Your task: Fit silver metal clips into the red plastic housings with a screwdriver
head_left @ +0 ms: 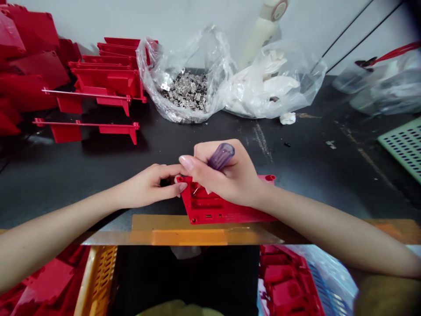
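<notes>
A red plastic housing panel [235, 214] lies near the table's front edge, its recessed left end toward my left hand. My left hand [149, 186] pinches the panel's upper left corner between thumb and fingers. Above the panel, my right hand [235, 182] is closed around a screwdriver [222, 156] with a purple see-through handle. The thin metal shaft slants down into the recess at the panel's left part. My right hand and forearm cover much of the panel's middle and upper side, and what the tip touches is too small to make out.
Red panels [105, 79] stand in a row at the back left, beside more piled red parts. A clear bag of small metal pieces [189, 92] sits at the back, with a bag of white material [263, 87] alongside. Below the edge are an orange crate [97, 281] and red parts [286, 285].
</notes>
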A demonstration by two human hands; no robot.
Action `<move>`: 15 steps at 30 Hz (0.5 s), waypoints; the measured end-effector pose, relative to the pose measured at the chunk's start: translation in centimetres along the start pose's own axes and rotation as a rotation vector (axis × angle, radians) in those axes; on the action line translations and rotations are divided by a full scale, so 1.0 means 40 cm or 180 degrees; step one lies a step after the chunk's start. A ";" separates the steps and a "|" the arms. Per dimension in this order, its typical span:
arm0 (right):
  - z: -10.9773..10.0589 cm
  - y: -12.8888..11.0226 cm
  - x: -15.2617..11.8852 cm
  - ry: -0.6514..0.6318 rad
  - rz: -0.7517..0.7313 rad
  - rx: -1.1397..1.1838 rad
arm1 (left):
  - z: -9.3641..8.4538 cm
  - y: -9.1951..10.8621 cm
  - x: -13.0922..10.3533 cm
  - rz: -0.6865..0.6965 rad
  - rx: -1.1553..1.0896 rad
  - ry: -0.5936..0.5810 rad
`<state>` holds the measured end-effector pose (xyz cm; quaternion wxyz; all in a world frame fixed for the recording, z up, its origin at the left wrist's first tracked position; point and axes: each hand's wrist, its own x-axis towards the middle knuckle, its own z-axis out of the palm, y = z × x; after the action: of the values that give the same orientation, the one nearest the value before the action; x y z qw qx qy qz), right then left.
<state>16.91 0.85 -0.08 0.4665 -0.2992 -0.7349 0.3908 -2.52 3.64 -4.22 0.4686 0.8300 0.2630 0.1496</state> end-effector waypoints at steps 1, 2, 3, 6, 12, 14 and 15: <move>0.001 -0.001 0.000 0.0014 -0.0030 -0.0019 | -0.002 0.000 0.000 0.0029 0.0023 -0.0023; 0.001 -0.002 0.000 0.0053 -0.0052 -0.0035 | -0.004 0.000 0.000 0.0054 0.0035 -0.0056; 0.002 -0.003 0.000 0.0111 -0.0071 -0.0044 | -0.006 0.000 0.000 0.0085 0.0037 -0.0099; 0.002 -0.003 -0.001 0.0202 -0.0110 -0.0034 | -0.010 0.004 0.001 0.0213 0.0082 -0.0228; -0.005 -0.005 -0.004 -0.0088 -0.0148 -0.0010 | -0.006 0.002 0.005 0.0229 0.0361 -0.0205; -0.007 -0.006 -0.004 -0.0134 -0.0178 -0.0027 | -0.003 0.001 0.005 0.0276 0.0447 -0.0139; -0.007 -0.006 -0.004 -0.0153 -0.0200 -0.0049 | -0.001 0.002 0.005 0.0269 0.0493 -0.0098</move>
<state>17.23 0.68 0.14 0.4585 -0.2701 -0.7579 0.3775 -2.37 3.74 -4.11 0.4003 0.8763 0.2313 0.1357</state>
